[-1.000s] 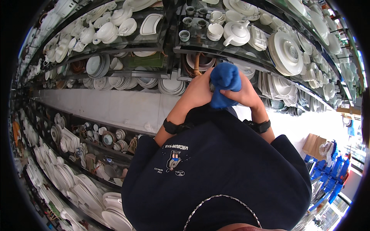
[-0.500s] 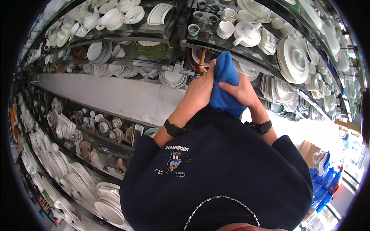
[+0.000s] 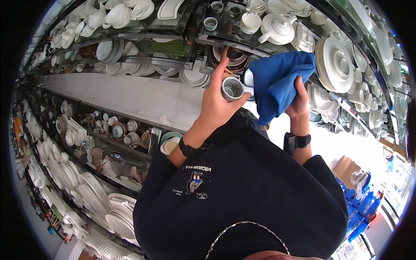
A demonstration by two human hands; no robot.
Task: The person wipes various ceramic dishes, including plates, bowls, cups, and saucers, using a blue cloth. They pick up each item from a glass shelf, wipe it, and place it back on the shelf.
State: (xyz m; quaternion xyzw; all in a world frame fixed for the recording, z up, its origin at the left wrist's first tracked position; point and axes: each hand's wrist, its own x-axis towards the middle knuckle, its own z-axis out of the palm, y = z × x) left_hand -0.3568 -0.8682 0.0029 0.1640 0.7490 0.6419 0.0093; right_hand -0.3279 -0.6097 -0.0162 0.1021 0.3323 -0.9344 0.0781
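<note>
A small grey speckled cup [image 3: 233,89] with a pale rim sits in my left hand [image 3: 213,105], its mouth turned toward me. Thumb and fingers wrap round its sides. To the right, my right hand [image 3: 299,102] grips a blue cloth [image 3: 281,82], which hangs loosely folded and apart from the cup. Ahead of both hands, similar small grey cups [image 3: 210,24] stand on the shelf, beside a white teapot [image 3: 277,29] and stacked white cups [image 3: 250,22].
Dark glass shelves crowded with white dishes rise ahead and to the right, where a stack of large plates [image 3: 333,65] stands close to the cloth. More shelves of crockery [image 3: 117,143] line the left, across a pale tiled floor [image 3: 130,99].
The cloth, bunched between both hands before, has moved right with my right hand and opened out. The cup now shows uncovered in my left hand.
</note>
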